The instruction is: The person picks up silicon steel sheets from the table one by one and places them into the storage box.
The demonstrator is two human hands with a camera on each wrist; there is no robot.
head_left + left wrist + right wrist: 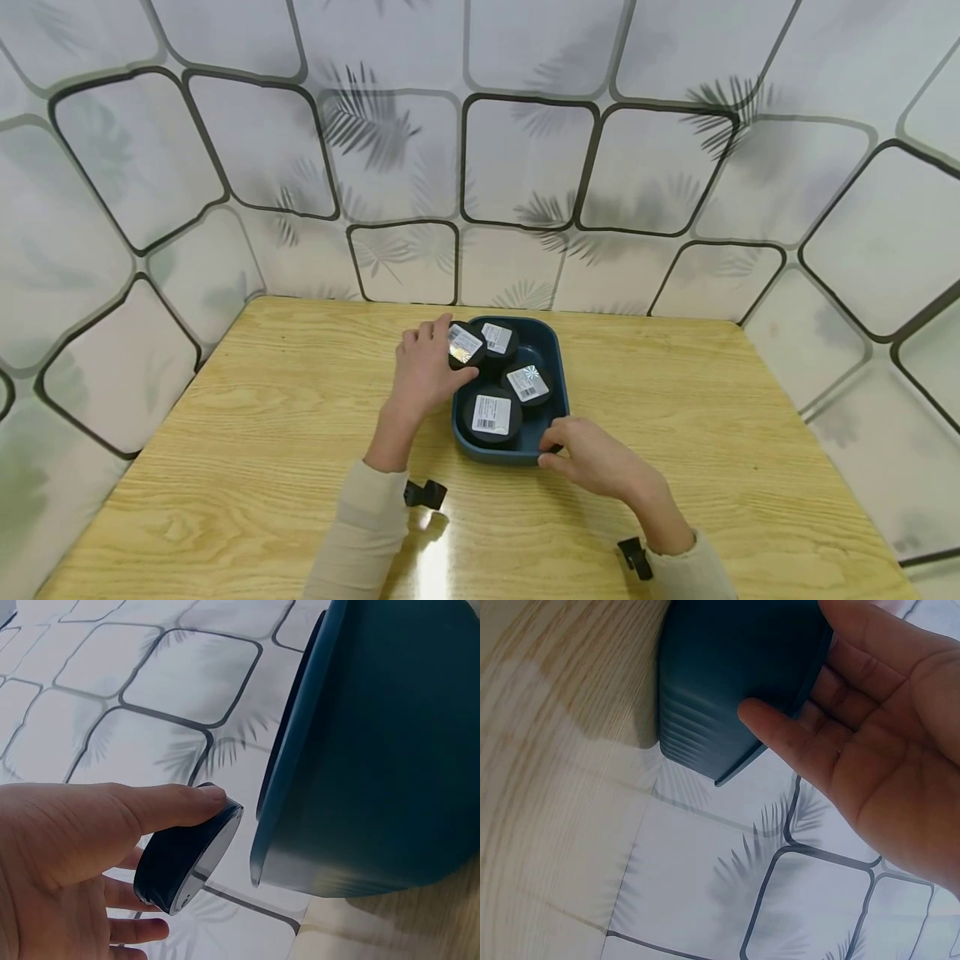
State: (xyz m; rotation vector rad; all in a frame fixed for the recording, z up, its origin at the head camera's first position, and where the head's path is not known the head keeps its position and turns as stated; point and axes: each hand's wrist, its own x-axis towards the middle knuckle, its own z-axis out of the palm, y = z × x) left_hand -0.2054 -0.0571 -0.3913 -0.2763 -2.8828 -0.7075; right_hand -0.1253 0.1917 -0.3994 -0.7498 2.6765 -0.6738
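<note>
My left hand [426, 367] pinches a round black tin [465, 346] with a white label, thumb on one side and fingers on the other. In the left wrist view this tin [176, 859] is tilted, apart from the outer wall of a dark blue-green plastic bin [390, 765]. The head view puts it over the left rim of the bin [559, 367]. Three more black tins lie inside, labels up: one at the back [498, 337], one in the middle [528, 383], one in front [492, 417]. My right hand [600, 458] grips the bin's front right rim, the thumb outside.
The bin stands on a light wood-grain table [675, 392]. Behind and beside the table hangs a pale sheet [525, 158] with dark outlines and leaf prints. A small black wrist mount [425, 494] sits by the left sleeve, another [635, 558] by the right.
</note>
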